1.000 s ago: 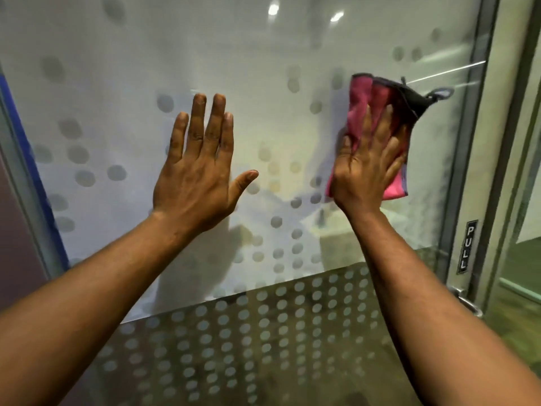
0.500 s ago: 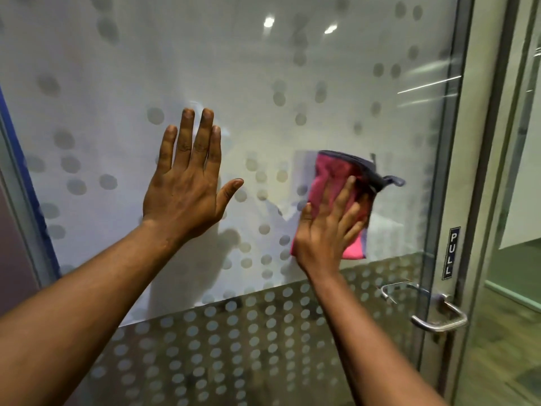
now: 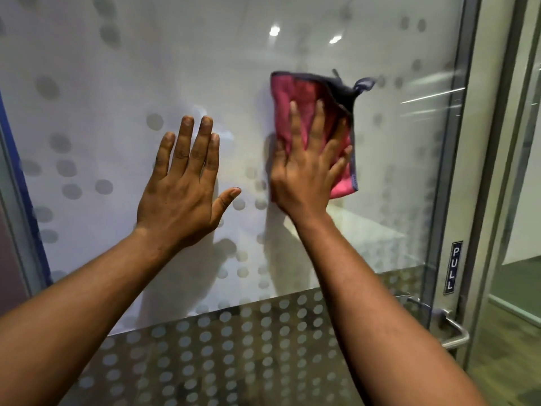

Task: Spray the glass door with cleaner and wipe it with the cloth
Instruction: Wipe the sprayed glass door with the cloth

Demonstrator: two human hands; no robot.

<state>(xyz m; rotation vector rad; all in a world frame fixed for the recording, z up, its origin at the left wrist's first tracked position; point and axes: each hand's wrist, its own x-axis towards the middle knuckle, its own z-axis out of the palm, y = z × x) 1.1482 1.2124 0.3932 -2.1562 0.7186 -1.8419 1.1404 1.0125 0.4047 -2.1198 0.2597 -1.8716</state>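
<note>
A frosted glass door (image 3: pixel 240 60) with grey dots fills the view. My right hand (image 3: pixel 304 174) presses a folded pink cloth (image 3: pixel 298 92) with a dark grey edge flat against the glass, fingers spread and straight over it. To its left, my left hand (image 3: pixel 184 186) lies flat on the glass with straight fingers and holds nothing. No spray bottle is in view.
A metal door handle (image 3: pixel 452 332) sticks out at the lower right, below a dark "PULL" label (image 3: pixel 454 268) on the door frame. A blue strip (image 3: pixel 26 183) runs down the left edge. The lower door panel (image 3: pixel 234 361) carries dense dots.
My right hand slid the cloth down and left, then back up the glass. My left hand has stayed pressed flat on the door.
</note>
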